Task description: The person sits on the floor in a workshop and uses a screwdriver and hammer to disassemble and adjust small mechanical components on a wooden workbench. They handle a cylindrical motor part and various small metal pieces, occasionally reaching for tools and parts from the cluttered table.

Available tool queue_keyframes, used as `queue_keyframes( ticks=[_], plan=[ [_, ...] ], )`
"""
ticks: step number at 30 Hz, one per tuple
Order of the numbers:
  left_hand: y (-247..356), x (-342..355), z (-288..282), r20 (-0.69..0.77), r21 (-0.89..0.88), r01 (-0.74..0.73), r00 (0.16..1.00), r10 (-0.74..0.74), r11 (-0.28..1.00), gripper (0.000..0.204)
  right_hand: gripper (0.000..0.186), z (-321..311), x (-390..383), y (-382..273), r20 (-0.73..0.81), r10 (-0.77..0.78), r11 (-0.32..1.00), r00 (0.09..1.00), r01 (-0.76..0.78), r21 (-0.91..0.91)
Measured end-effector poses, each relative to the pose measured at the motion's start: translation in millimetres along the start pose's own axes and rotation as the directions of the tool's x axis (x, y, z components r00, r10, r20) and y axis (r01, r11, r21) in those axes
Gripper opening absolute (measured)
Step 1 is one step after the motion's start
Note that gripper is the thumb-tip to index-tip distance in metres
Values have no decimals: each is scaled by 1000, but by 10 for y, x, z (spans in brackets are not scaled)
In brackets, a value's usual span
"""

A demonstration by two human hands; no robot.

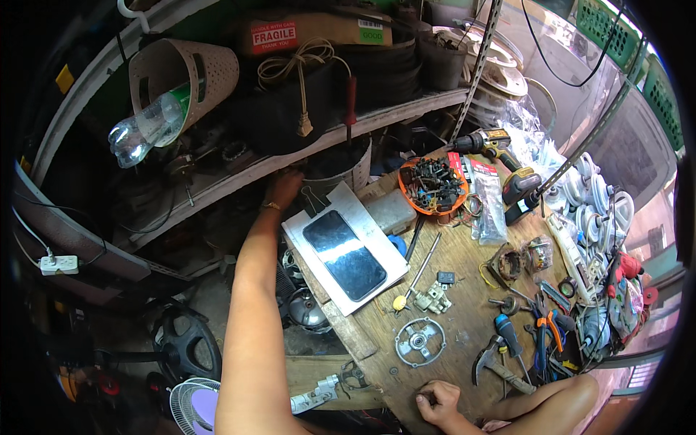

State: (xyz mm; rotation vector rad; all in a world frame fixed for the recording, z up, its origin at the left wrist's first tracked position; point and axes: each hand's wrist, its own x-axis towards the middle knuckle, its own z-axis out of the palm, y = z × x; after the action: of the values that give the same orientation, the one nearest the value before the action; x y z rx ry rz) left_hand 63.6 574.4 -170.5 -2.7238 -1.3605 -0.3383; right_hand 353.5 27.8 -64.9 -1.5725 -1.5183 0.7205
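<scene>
Head view shows the grey bin (354, 176) beyond the far left corner of the surface (373, 325), the left hand (286, 187) just beside it, its fingers too shadowed to tell openness or hold. Near the surface's near edge, the right hand (438, 402) is loosely curled, contents hidden. A round metal cover (419, 341) and a hammer (502, 367) lie nearby.

Basket (221, 72): perforated, tilted, clear bottle (134, 143) projecting | Cord (301, 59): beige, looped, plug hanging downward | Bowl (437, 213): orange, filled with small parts (433, 183) | Drill (500, 152): cordless, lies near bowl | Outlet block (59, 265): white, far left | Spoked wheel (194, 349): black, lower left | Fan (206, 407): white guard, near wheel
</scene>
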Motion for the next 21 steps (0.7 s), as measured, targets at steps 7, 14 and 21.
queue_keyframes(
  ticks=[7,14,21],
  plan=[
    [292,-38,105,-94,-20,-177,980,174,984,12,14,23,44,-48,-13,-14,998,1000,13,-61],
    [237,35,115,-186,-88,-237,958,218,967,24,15,56,-5,-7,-16,-27,997,1000,25,-79],
    [190,-234,-201,-53,-99,-32,998,26,995,21,11,51,-4,25,-19,-63,994,998,61,-91]
  ],
)
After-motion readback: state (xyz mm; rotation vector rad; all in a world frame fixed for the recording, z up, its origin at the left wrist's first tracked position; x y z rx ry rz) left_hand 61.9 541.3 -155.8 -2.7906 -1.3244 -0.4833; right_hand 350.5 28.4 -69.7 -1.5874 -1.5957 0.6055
